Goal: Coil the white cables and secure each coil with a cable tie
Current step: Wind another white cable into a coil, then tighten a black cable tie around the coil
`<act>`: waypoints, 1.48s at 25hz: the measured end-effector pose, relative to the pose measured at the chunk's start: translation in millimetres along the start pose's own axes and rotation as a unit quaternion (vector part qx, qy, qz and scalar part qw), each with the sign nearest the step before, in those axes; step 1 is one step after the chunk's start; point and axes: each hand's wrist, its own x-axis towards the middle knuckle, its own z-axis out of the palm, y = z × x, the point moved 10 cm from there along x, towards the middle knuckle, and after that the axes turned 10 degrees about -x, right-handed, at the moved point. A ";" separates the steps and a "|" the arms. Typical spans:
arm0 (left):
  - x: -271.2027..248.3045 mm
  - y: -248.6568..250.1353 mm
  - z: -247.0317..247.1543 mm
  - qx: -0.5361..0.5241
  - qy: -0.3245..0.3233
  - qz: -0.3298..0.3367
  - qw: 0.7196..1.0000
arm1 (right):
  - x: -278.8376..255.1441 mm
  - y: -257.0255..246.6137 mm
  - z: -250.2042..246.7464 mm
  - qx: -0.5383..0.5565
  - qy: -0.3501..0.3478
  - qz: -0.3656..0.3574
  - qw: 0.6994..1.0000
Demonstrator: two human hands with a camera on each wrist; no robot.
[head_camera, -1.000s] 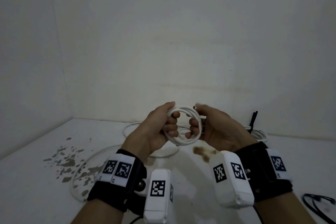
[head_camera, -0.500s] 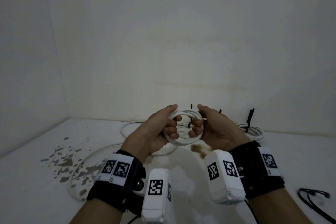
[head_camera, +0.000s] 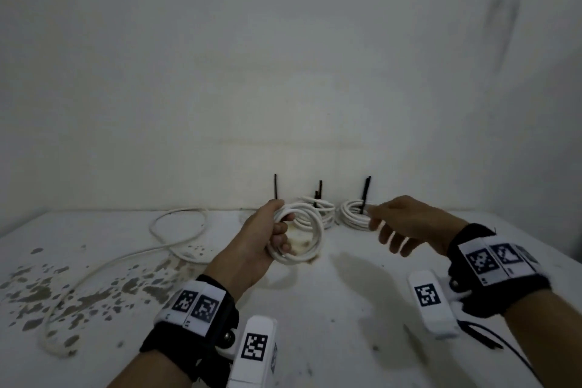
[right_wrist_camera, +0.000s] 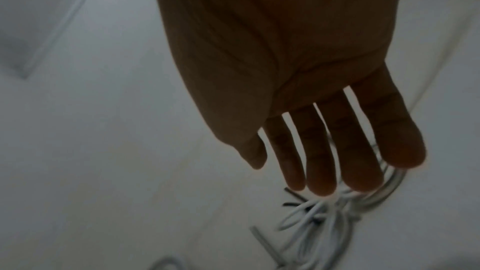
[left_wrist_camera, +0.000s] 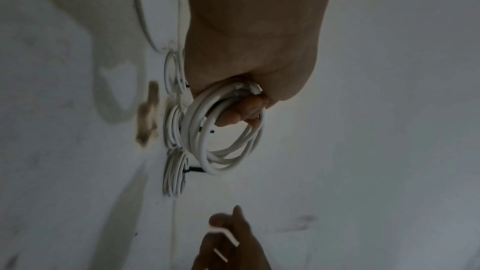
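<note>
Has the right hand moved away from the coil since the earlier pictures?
Yes. The right hand has let go of the coil, which the left hand holds, and moved right, toward the tied coil by the wall.

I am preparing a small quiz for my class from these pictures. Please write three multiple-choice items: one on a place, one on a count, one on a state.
1. Where do the tied coils lie?
A. at the back of the table, near the wall
B. on the floor
C. in a box

2. How many hands hold the untied coil?
A. none
B. one
C. two

3. In what state is the right hand?
A. it grips a tie
B. a closed fist
C. fingers straight, holding nothing

Answers:
1 A, the head view shows them on the table by the wall, black ties sticking up.
2 B, only the left hand is curled round it.
3 C, the right wrist view shows spread, straight fingers with nothing in them.
</note>
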 end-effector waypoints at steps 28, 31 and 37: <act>10.3 -112.9 121.7 0.063 -0.037 -0.099 0.992 | -33.5 69.3 -39.6 -0.151 0.038 0.032 0.987; 11.3 -107.5 117.7 0.072 -0.037 -0.089 0.993 | -39.4 39.8 -47.1 -0.008 0.088 -0.015 0.996; 17.6 -79.6 77.4 0.061 -0.005 -0.070 0.996 | -51.4 -15.0 -25.7 0.203 0.056 -0.098 0.973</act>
